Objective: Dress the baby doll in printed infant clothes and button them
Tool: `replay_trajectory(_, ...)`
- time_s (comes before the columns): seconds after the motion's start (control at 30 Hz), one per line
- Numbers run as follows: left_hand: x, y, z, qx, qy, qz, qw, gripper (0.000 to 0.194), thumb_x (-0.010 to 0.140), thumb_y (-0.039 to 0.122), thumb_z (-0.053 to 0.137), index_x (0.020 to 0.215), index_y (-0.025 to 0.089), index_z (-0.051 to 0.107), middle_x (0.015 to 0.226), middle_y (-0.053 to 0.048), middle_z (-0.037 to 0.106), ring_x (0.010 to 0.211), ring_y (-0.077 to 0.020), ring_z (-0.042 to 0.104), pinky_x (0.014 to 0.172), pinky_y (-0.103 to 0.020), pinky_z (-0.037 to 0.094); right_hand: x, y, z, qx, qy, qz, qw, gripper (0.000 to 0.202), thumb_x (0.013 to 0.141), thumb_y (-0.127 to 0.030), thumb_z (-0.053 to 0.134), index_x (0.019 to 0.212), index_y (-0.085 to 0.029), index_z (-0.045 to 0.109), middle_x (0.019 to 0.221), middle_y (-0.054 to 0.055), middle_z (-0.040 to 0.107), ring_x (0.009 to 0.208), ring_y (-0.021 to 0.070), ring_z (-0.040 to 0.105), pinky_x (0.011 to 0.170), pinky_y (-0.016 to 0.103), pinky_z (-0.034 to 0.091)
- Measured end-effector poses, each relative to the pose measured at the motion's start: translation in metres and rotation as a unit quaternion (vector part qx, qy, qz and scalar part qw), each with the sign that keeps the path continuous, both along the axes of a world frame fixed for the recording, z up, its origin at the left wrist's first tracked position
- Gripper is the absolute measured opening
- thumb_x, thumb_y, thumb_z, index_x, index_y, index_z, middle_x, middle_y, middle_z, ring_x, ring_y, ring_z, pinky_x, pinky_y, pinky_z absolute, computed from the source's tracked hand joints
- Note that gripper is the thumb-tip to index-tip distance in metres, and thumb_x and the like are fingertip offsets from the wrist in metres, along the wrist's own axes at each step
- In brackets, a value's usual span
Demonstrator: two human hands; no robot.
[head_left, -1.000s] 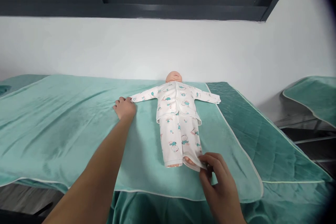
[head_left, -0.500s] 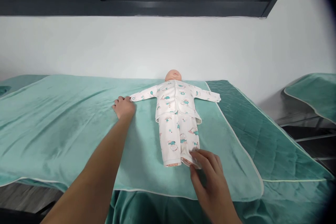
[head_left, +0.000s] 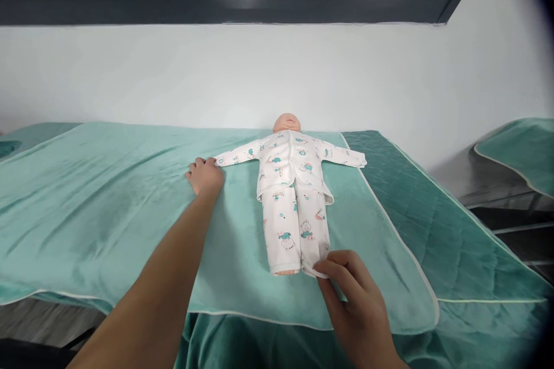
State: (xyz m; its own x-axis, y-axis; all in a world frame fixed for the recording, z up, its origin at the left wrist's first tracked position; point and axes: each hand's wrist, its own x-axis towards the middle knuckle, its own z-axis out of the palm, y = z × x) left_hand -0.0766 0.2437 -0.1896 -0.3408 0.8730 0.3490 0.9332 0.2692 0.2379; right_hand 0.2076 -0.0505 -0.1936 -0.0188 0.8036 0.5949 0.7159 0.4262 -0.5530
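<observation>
A baby doll (head_left: 287, 123) lies on its back in a white printed jacket (head_left: 277, 164) and matching trousers (head_left: 283, 230), its arms stretched out to the sides. My right hand (head_left: 357, 300) pinches the hem of the trouser leg on the right between thumb and forefinger. The foot in that leg is hidden; a bit of skin shows at the other hem. My left hand (head_left: 204, 176) rests on the light green blanket (head_left: 142, 207), fingers apart, touching or just beside the cuff of the jacket's left-side sleeve.
Beneath the blanket, a darker green quilted cover (head_left: 415, 213) spreads to the right. A white wall (head_left: 194, 75) rises behind the bed, with a dark window frame (head_left: 294, 6) and bars above. Another green-covered surface (head_left: 519, 153) stands at the far right.
My right hand has closed on the trouser hem and drawn it slightly down and outward, so the leg's front lies smoother. My left hand stays in place.
</observation>
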Motion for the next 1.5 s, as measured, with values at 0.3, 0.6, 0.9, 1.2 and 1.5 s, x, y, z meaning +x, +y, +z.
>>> replay_trajectory(0.3,0.001,-0.001,0.001,0.001,-0.003,-0.003,1.000,0.042,0.091,0.029,0.037,0.123,0.027,0.064,0.127,-0.015,0.055,0.119,-0.0358,0.045,0.094,-0.050,0.036,-0.004,-0.005,-0.005,-0.010,-0.012,-0.008,1.000,0.026,0.090,-0.009,0.055,0.111,-0.024,0.060,0.101,0.008,0.053,0.092,0.0193,0.057,0.072,0.032,0.054)
replay_trajectory(0.6,0.001,-0.002,0.000,0.006,-0.006,-0.007,1.000,0.042,0.092,0.029,0.037,0.123,0.026,0.064,0.126,-0.016,0.055,0.118,-0.0364,0.045,0.094,-0.051,0.036,-0.008,-0.003,-0.010,-0.016,-0.023,-0.032,0.999,0.038,0.091,-0.012,0.057,0.126,-0.026,0.057,0.114,0.010,0.051,0.103,0.0216,0.056,0.080,0.037,0.055)
replay_trajectory(0.9,0.001,-0.003,0.001,0.004,-0.014,-0.007,1.000,0.040,0.092,0.028,0.038,0.122,0.025,0.064,0.125,-0.016,0.055,0.118,-0.0365,0.045,0.095,-0.051,0.036,0.001,-0.004,-0.008,-0.008,-0.001,-0.009,1.000,0.030,0.090,-0.016,0.062,0.119,-0.024,0.059,0.110,0.009,0.055,0.102,0.0212,0.057,0.080,0.034,0.054)
replay_trajectory(1.2,-0.002,0.001,-0.004,0.015,-0.001,0.002,1.000,0.038,0.091,0.024,0.038,0.120,0.023,0.061,0.124,-0.015,0.057,0.116,-0.0358,0.047,0.091,-0.050,0.038,0.029,0.066,0.023,0.004,-0.013,-0.052,0.999,0.026,0.093,-0.025,0.057,0.119,-0.024,0.058,0.116,0.008,0.058,0.109,0.0227,0.056,0.093,0.040,0.050)
replay_trajectory(1.5,-0.001,0.002,-0.005,0.039,-0.008,0.017,0.999,0.035,0.090,0.022,0.039,0.121,0.018,0.054,0.125,-0.016,0.058,0.118,-0.0351,0.048,0.092,-0.049,0.039,0.045,0.125,0.017,-0.124,-0.006,-0.078,0.989,0.012,0.092,-0.026,0.052,0.101,-0.023,0.058,0.100,0.003,0.062,0.081,0.0177,0.061,0.071,0.034,0.049)
